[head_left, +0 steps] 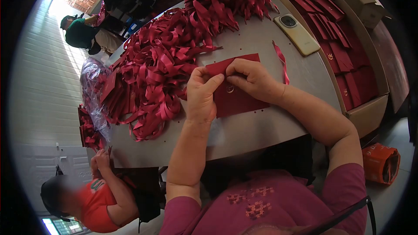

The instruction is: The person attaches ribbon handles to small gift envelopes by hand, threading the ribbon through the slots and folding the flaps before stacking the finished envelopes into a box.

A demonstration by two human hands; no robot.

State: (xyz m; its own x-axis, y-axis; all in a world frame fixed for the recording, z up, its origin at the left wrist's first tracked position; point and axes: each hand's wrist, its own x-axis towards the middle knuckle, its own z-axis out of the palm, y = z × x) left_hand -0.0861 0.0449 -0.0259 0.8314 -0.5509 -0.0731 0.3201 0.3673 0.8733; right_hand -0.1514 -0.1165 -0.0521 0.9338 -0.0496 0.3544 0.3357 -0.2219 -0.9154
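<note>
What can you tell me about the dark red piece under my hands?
The dark red piece looks like stiff paper, four-sided, with a small, shiny emblem near its middle. It appears to lie flat on the grey table, slightly turned. The left hand and right hand touch its upper part, hiding some of it.

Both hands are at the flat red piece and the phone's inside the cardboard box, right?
No: the head view shows the phone on the table beside the cardboard box. The left hand and right hand are at the flat red piece.
</note>
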